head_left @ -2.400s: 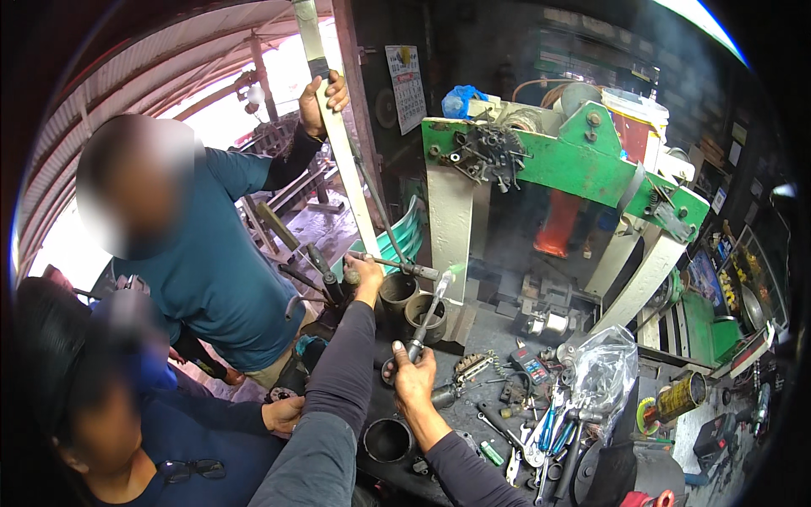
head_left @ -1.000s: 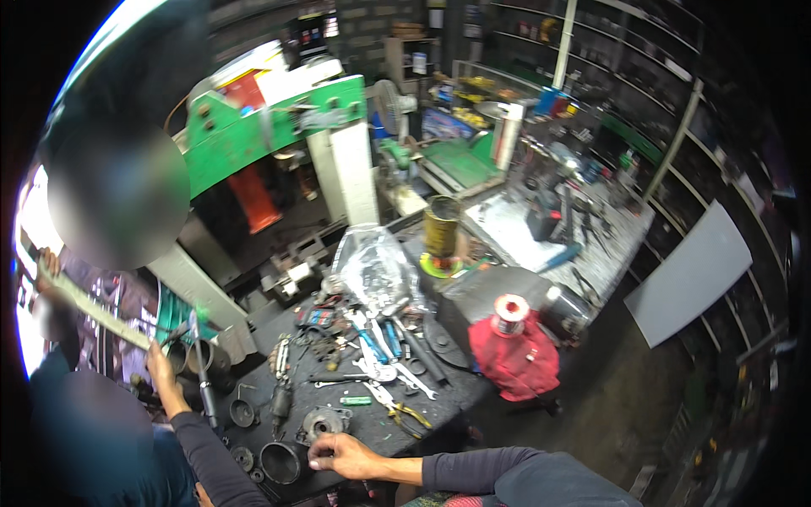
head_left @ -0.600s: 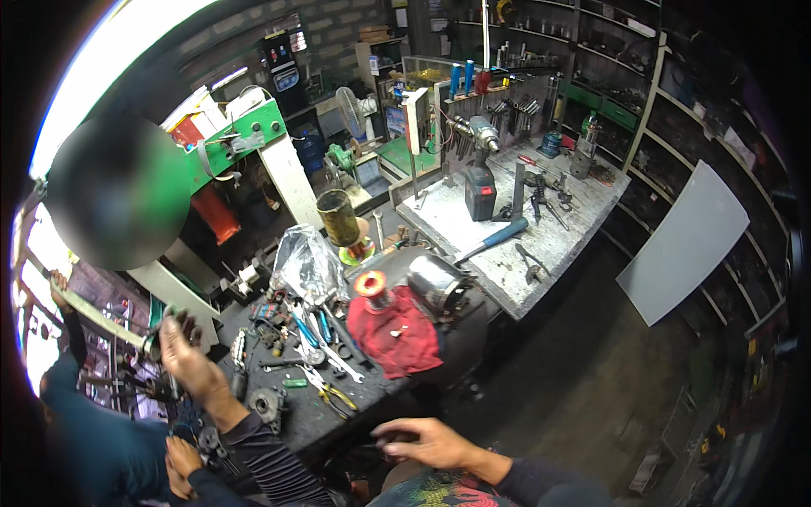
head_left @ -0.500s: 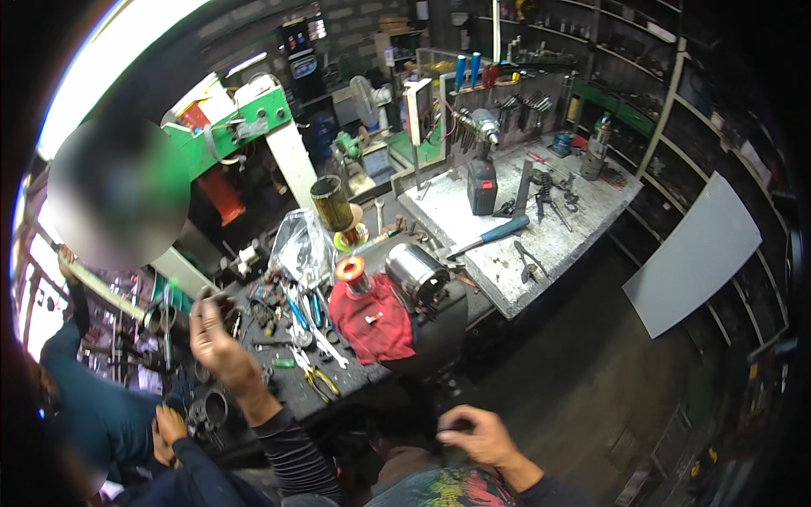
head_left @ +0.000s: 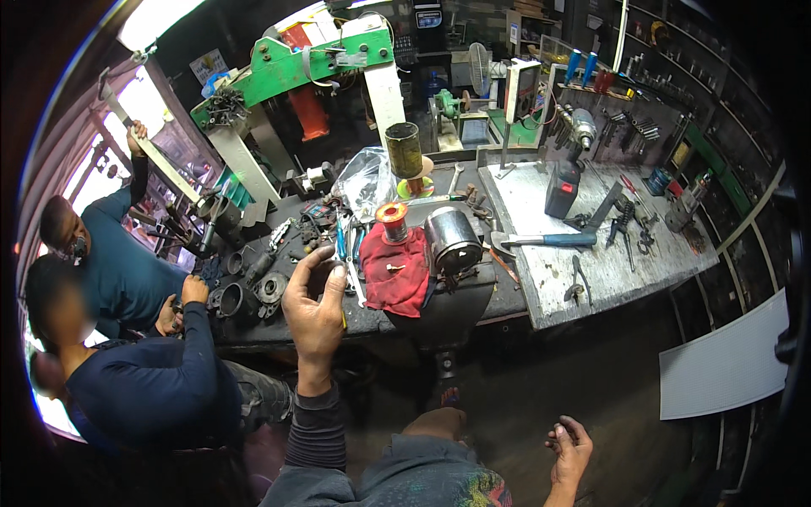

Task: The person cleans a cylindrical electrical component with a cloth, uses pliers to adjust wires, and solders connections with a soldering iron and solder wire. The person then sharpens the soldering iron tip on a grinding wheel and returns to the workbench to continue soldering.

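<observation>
My left hand (head_left: 316, 325) is raised in front of the bench, thumb and grease-dark fingers curved apart, with nothing visible between them. Lower right, over the floor, my right hand (head_left: 569, 449) is loosely bent with its fingers apart; I see nothing held. Nearest beyond the left hand lies a red cloth (head_left: 397, 283) on the dark bench. On the cloth stand a spool of copper-coloured wire (head_left: 392, 223) and a small pale piece (head_left: 395, 268). Beside it rests a shiny metal cylinder (head_left: 452, 239), perhaps a motor housing. Wrenches (head_left: 353, 275) lie left of the cloth, partly behind my hand.
On the light-topped table (head_left: 541, 296) at right are a hammer (head_left: 549, 241), pliers (head_left: 578, 281) and a cordless impact wrench (head_left: 568, 169). Two people in dark blue sleeves (head_left: 160, 372) are at the left. A pale panel (head_left: 725, 363) leans at the right shelves.
The view has swung left, so the bench sits further right and both people show more fully. My left hand is now in front of the bench's middle; my right hand is lower and further right.
</observation>
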The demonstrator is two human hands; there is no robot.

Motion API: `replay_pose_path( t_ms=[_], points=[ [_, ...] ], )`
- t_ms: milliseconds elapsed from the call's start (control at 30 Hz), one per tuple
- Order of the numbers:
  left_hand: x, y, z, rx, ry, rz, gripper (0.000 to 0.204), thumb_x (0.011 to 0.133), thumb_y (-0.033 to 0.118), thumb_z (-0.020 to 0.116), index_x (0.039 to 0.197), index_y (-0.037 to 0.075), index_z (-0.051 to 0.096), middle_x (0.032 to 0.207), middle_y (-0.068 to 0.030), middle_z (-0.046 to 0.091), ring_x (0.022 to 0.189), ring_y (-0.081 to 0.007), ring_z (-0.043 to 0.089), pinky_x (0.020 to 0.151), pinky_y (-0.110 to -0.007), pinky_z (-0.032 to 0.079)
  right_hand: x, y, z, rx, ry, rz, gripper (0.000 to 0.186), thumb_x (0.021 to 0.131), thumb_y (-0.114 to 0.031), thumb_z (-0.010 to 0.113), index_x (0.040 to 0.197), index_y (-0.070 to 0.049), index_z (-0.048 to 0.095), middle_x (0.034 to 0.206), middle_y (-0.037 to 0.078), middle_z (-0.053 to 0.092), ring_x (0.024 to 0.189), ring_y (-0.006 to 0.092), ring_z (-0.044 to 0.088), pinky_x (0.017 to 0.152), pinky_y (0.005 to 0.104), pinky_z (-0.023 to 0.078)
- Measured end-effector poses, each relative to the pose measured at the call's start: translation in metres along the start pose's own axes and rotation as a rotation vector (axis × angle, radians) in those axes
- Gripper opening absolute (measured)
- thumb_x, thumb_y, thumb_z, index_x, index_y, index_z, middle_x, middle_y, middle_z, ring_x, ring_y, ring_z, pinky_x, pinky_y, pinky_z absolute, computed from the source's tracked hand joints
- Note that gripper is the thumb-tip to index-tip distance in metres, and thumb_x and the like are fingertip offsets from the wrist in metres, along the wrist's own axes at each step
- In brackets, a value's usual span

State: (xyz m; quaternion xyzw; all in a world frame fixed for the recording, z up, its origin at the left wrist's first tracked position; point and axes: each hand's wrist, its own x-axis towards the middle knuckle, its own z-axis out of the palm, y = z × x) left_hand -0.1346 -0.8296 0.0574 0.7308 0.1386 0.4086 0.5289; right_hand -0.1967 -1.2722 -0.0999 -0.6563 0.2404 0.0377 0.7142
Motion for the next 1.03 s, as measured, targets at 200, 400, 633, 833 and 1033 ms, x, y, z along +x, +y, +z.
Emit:
replay_pose_path(
  t_ms=[200, 400, 633, 833, 1033],
  points=[
    [0.017, -0.064, -0.001, 0.031, 0.112, -0.064, 0.025, 0.095, 0.003, 0.067, 0.120, -0.004, 0.068, 0.105, -0.0070, 0.073, 0.092, -0.0118, 0.068, 0.085, -0.028, 0.054, 0.044, -0.006, 0.014, -0.169, -0.101, 0.027, 0.025, 0.092, 0.001, 0.069, 0.117, 0.004, 0.070, 0.089, 0.005, 0.068, 0.075, 0.0114, 0.066, 0.063, 0.0259, 0.057],
    [0.018, -0.187, -0.036, 0.814, 0.057, -0.359, 0.040, 0.086, 0.026, 0.079, 0.112, -0.003, 0.069, 0.104, -0.0209, 0.072, 0.097, -0.0358, 0.071, 0.088, -0.043, 0.056, 0.103, -0.023, 0.034, -0.310, -0.170, 0.013, 0.023, 0.094, -0.001, 0.067, 0.116, 0.002, 0.070, 0.091, 0.005, 0.067, 0.075, 0.0115, 0.067, 0.062, 0.0259, 0.057],
    [-0.010, -0.275, -0.026, 1.152, -0.163, -0.705, 0.064, 0.080, 0.035, 0.087, 0.127, -0.001, 0.063, 0.125, -0.0294, 0.063, 0.118, -0.0469, 0.062, 0.101, -0.050, 0.052, 0.157, -0.054, 0.080, -0.465, -0.410, 0.000, 0.024, 0.095, -0.005, 0.068, 0.118, 0.002, 0.069, 0.094, 0.006, 0.069, 0.075, 0.0118, 0.067, 0.064, 0.0261, 0.056],
    [0.011, -0.266, -0.041, 0.980, 0.017, -0.827, 0.054, 0.087, 0.038, 0.069, 0.113, -0.009, 0.066, 0.114, -0.0331, 0.070, 0.109, -0.0400, 0.071, 0.092, -0.046, 0.057, 0.202, -0.094, 0.117, -0.617, -0.606, -0.136, 0.023, 0.096, -0.004, 0.068, 0.117, 0.003, 0.070, 0.086, 0.006, 0.069, 0.075, 0.0104, 0.065, 0.065, 0.0254, 0.053],
    [-0.051, -0.184, -0.060, -0.325, 0.358, -0.895, 0.028, 0.097, 0.024, 0.059, 0.114, 0.002, 0.065, 0.076, -0.0062, 0.061, 0.061, -0.0244, 0.062, 0.053, -0.037, 0.053, 0.231, -0.114, 0.126, -0.523, -0.631, -0.173, 0.026, 0.097, -0.009, 0.070, 0.121, 0.001, 0.071, 0.099, 0.007, 0.072, 0.079, 0.0122, 0.067, 0.071, 0.0282, 0.057]
  ],
)
